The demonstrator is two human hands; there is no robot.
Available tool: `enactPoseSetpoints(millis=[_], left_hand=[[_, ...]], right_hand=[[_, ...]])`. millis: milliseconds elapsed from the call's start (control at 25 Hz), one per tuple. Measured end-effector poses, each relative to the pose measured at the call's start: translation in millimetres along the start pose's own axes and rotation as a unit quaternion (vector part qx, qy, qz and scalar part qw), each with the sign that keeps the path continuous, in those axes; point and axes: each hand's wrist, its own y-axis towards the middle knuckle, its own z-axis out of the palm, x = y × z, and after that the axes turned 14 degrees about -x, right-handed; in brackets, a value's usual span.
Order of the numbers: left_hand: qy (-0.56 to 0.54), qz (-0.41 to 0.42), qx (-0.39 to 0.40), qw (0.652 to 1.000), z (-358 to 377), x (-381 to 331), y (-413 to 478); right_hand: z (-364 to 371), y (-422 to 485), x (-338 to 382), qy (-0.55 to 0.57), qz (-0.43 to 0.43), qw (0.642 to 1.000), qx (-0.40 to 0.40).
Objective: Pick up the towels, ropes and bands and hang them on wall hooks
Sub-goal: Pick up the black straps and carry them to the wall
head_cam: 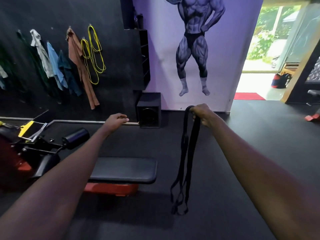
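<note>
My right hand [201, 115] grips the top of a bunch of black bands [186, 158], whose loops hang down to just above the dark floor. My left hand [116, 122] is held out to the left of it, fingers loosely curled with nothing in them. On the black wall at the left hang several towels, among them a grey towel [40, 51], a blue towel [55, 66] and a brown towel [78, 63]. Two yellow ropes [94, 52] hang on hooks just right of the brown towel.
A black padded bench [123, 169] on a red base stands below my left arm. A red and black gym machine [26, 144] fills the left edge. A black speaker box [149, 110] sits against the purple wall. An open doorway [259, 58] is at the right.
</note>
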Motion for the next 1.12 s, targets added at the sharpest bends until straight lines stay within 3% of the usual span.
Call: enactPoseSetpoints(millis=[400, 960, 1120], left_hand=[[0.036, -0.036, -0.072, 0.996, 49.8, 2.0, 203.9], [0.049, -0.065, -0.192, 0.978, 59.0, 13.2, 487.1], [0.071, -0.073, -0.215, 0.971, 75.2, 14.3, 569.7]], right_hand=[[108.2, 228.6, 45.5, -0.170, -0.015, 0.975, 0.143], [322.7, 522.2, 160.8, -0.082, -0.102, 0.964, 0.230], [401.2, 615.0, 182.4, -0.055, -0.088, 0.955, 0.277]])
